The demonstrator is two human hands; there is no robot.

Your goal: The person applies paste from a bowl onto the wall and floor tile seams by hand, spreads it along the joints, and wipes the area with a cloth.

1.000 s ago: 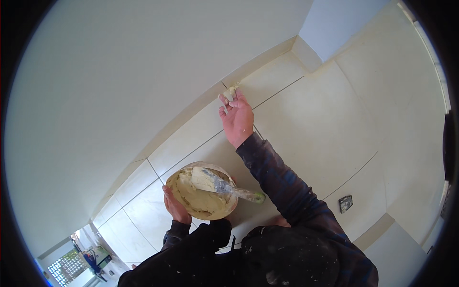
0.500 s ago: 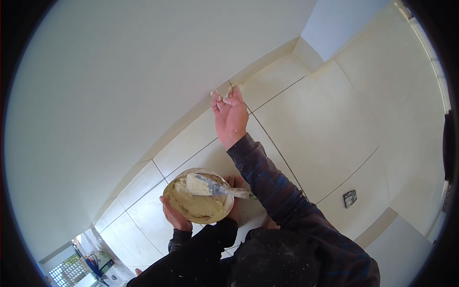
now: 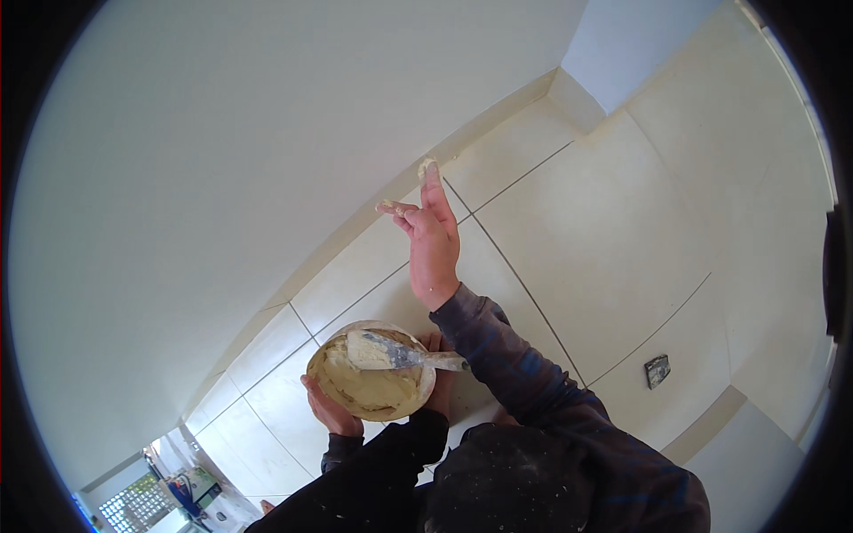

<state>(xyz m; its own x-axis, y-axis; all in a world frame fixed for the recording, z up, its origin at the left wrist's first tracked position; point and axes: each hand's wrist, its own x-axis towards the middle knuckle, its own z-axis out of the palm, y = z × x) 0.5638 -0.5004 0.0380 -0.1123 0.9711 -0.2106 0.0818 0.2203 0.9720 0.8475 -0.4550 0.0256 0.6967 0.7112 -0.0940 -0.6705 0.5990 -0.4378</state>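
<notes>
My left hand [image 3: 330, 412] grips the left side of a round bowl [image 3: 430, 384] smeared with dried paste. Inside the bowl is a cream-coloured paste [image 3: 378, 391]. A putty knife [image 3: 393, 354] rests across the rim, its blade coated in the same paste and its handle pointing right. My right hand [image 3: 434, 249] reaches forward toward the skirting [image 3: 493, 120] at the foot of the wall. Its fingers are spread, with lumps of paste on the fingertips. One finger extends to the skirting's lower edge; whether it touches cannot be made out.
Large pale floor tiles [image 3: 604, 240] with dark joints spread to the right. A small dark block [image 3: 657, 371] lies on them. The white wall [image 3: 240, 160] fills the left side. Tools and clutter [image 3: 191, 489] stand at the lower left.
My right hand has drawn back slightly, and its fingers have spread apart, one pointing forward and others leftward. The left hand keeps its hold on the bowl.
</notes>
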